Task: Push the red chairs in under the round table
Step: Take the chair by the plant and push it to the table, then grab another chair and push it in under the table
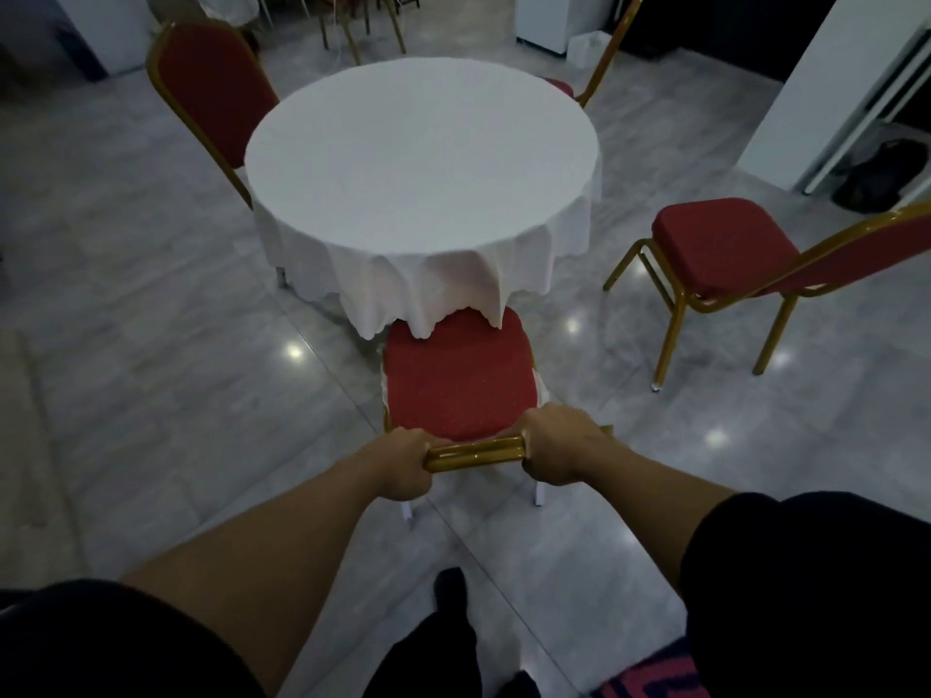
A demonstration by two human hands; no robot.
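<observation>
A round table (420,153) under a white cloth stands in the middle of the room. Directly in front of me is a red chair (458,380) with a gold frame, its seat front just under the hanging cloth. My left hand (403,463) and my right hand (559,448) both grip the gold top rail of its backrest. A second red chair (720,249) stands apart from the table at the right, turned sideways. A third red chair (211,98) sits tucked against the table's far left. A fourth chair (597,68) shows at the far right, mostly hidden by the table.
Glossy grey tiles cover the floor all around. A white pillar or panel (831,83) stands at the right with a dark bag (881,176) at its foot. More gold chair legs (362,27) show at the back. My dark shoe (451,591) is below.
</observation>
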